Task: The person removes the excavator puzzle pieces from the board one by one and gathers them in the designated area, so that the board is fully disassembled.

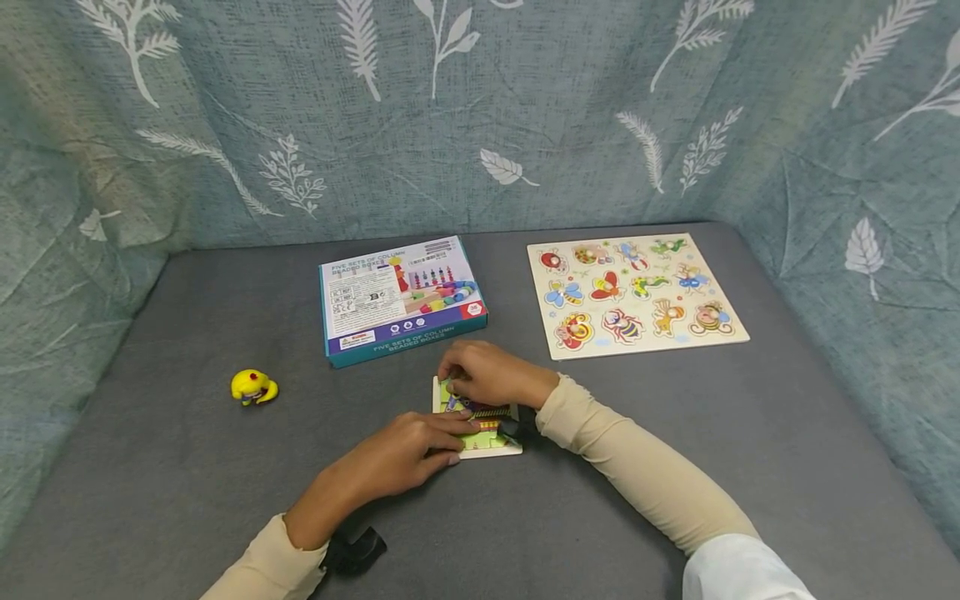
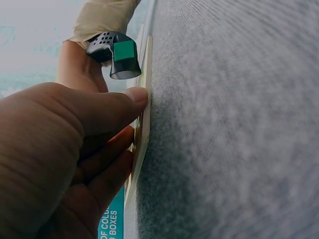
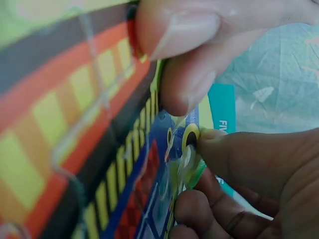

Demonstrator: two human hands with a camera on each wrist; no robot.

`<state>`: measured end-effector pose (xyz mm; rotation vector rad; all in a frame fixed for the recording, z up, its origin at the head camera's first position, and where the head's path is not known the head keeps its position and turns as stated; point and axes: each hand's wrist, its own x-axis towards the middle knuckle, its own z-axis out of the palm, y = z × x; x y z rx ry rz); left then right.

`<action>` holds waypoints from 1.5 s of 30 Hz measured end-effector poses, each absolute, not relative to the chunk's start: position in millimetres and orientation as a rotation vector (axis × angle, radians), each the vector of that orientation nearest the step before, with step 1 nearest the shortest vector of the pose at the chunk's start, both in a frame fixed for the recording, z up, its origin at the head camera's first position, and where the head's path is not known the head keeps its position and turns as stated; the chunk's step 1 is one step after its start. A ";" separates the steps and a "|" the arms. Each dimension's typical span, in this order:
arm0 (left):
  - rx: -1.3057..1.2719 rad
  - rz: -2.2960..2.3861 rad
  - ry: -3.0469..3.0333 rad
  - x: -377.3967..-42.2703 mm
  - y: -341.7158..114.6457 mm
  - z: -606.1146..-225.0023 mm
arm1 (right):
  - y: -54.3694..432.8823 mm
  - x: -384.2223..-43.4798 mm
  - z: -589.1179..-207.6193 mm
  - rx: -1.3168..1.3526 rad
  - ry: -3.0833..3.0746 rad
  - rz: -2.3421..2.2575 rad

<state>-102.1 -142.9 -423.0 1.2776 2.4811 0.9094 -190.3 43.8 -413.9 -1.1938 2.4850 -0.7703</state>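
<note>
Jigsaw board (image 1: 480,421), at lower centre of the bench (image 1: 187,467), wants steadying flat under the left hand (image 1: 405,458), fingers straight, while the right hand (image 1: 487,375) pinches a piece squarely into place.

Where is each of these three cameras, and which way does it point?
Head: worn on the head, looking forward and down at the grey table; both hands, left hand and right hand, and sleeves show.
Left wrist: low beside the left hand, looking along the table at the small puzzle edge.
Right wrist: close over the puzzle, fingertips in view.
Shared: all three show the small puzzle and the blue box.
</note>
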 end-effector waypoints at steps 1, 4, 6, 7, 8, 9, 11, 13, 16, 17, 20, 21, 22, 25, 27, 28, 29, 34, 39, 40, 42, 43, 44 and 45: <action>1.277 0.911 2.481 -102.0 -142.9 -422.9 | 44.3 -190.4 -413.2 -1.199 2.483 -0.780; 1.283 0.909 2.486 -101.8 -142.9 -422.7 | 45.7 -191.2 -410.8 -1.209 2.460 -0.822; 1.288 0.908 2.489 -101.6 -142.9 -422.7 | 46.9 -191.9 -409.0 -1.207 2.427 -0.848; 1.289 0.908 2.490 -101.5 -142.9 -422.7 | 47.5 -192.2 -408.3 -1.204 2.411 -0.856; 1.289 0.906 2.491 -101.4 -142.8 -422.7 | 48.2 -192.5 -407.8 -1.202 2.397 -0.864; 1.286 0.907 2.491 -101.1 -142.8 -422.6 | 49.0 -192.8 -407.3 -1.199 2.385 -0.869; 1.281 0.907 2.491 -101.2 -142.7 -422.6 | 50.9 -193.4 -407.5 -1.190 2.371 -0.881; 1.277 0.904 2.493 -101.4 -142.5 -422.7 | 53.0 -194.1 -408.1 -1.188 2.366 -0.914; 1.275 0.905 2.492 -101.7 -142.4 -422.8 | 56.1 -195.2 -409.2 -1.192 2.369 -0.973; 1.274 0.907 2.492 -101.8 -142.4 -422.8 | 57.1 -195.6 -409.4 -1.195 2.371 -0.990; 1.271 0.911 2.488 -101.9 -142.6 -422.5 | 60.0 -196.5 -409.4 -1.185 2.381 -1.019; 1.271 0.912 2.487 -102.1 -142.6 -422.5 | 61.0 -196.7 -409.3 -1.182 2.384 -1.021; 1.270 0.913 2.485 -102.1 -142.6 -422.4 | 61.8 -196.8 -408.9 -1.178 2.388 -1.022; 1.268 0.910 2.485 -102.1 -142.8 -422.1 | 64.3 -197.1 -407.3 -1.169 2.395 -1.015; 1.270 0.910 2.485 -102.4 -142.8 -422.4 | 66.4 -197.3 -405.9 -1.167 2.401 -1.009; 1.269 0.909 2.486 -102.3 -142.9 -422.3 | 67.6 -197.5 -405.0 -1.162 2.403 -1.007; 1.271 0.906 2.487 -102.4 -142.9 -422.2 | 68.8 -197.7 -404.3 -1.155 2.404 -1.008; 1.282 0.908 2.487 -102.7 -142.7 -423.3 | 76.4 -198.7 -401.7 -1.127 2.404 -1.025; 1.292 0.909 2.493 -102.5 -142.4 -424.0 | 84.5 -199.0 -401.0 -1.115 2.404 -1.035; 1.292 0.906 2.494 -102.3 -142.3 -424.0 | 85.9 -199.0 -401.0 -1.112 2.402 -1.039; 1.287 0.900 2.498 -101.9 -142.2 -424.0 | 88.9 -198.6 -400.8 -1.100 2.407 -1.048; 1.287 0.898 2.501 -101.8 -142.1 -424.1 | 90.6 -198.4 -400.6 -1.089 2.410 -1.051; 1.286 0.898 2.504 -101.8 -142.0 -424.2 | 92.2 -198.5 -400.7 -1.082 2.419 -1.046; 1.287 0.898 2.508 -101.9 -141.7 -424.4 | 94.2 -198.3 -400.3 -1.078 2.423 -1.044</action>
